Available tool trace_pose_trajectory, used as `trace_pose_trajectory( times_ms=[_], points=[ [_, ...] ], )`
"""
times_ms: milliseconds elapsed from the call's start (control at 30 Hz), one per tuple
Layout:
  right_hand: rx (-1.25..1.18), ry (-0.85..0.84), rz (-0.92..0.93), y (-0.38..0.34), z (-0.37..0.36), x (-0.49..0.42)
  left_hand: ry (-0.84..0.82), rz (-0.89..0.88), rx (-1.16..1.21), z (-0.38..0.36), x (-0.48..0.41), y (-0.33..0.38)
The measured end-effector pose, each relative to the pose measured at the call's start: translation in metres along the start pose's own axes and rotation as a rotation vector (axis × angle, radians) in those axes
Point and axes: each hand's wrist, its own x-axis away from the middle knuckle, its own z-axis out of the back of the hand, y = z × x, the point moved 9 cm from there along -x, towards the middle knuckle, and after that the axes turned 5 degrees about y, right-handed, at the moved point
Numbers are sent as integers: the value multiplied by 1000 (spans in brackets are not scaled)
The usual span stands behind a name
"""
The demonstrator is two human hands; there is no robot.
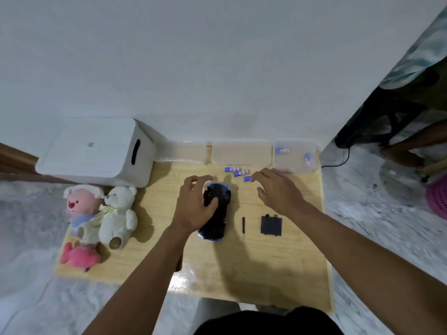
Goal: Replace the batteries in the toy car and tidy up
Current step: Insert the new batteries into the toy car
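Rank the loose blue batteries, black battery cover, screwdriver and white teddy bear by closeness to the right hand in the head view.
1. Loose blue batteries, by the right hand fingers.
2. Black battery cover, below the wrist.
3. Screwdriver, left of the cover.
4. White teddy bear, far left.

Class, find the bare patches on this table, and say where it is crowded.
Bare: the near table edge, below the screwdriver and cover; also between the white bear and toy car. Crowded: the far edge, with batteries by the clear boxes.

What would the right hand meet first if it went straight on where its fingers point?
Probably the nearest blue battery, just beyond the right hand; whether they already touch is unclear.
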Motion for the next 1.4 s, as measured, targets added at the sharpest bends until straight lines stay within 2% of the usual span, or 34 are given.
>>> trace_pose_trajectory(
  times_ms=[133, 200, 433, 633, 700, 800, 933, 1000, 1133, 1300, 1400],
  points=[
    [76, -100, -108, -6, -26, -11, -380, 145, 181, -20, 26, -27],
    [146, -92, -157, -5, -34, -13, -444, 145, 278, -29, 31, -30],
    [267, -43, -233, -1, -47, -18, -477, 127, 334, -36, 17, -46],
    [-118, -43, -426, -18, -40, -15, -498, 33, 330, -28, 0, -37],
    [-151, -44, -486, -20, -35, -17, -487, 8, 349, -22, -7, -33],
    [42, -59, -530, -20, -28, -24, -482, 19, 398, -10, -17, -38],
    [214, -106, -488, -23, -35, -39, -455, 70, 470, 6, -28, -50],
    [291, -76, -470, -26, -36, -40, -460, 90, 492, 11, -30, -54],
    [316, -11, -492, -31, -36, -32, -468, 97, 522, 15, -29, -62],
    [440, -125, -433, -31, -53, -31, -461, 96, 508, 14, -28, -74],
    [464, -42, -381, -34, -53, -32, -452, 94, 495, 13, -27, -79]
  ],
)
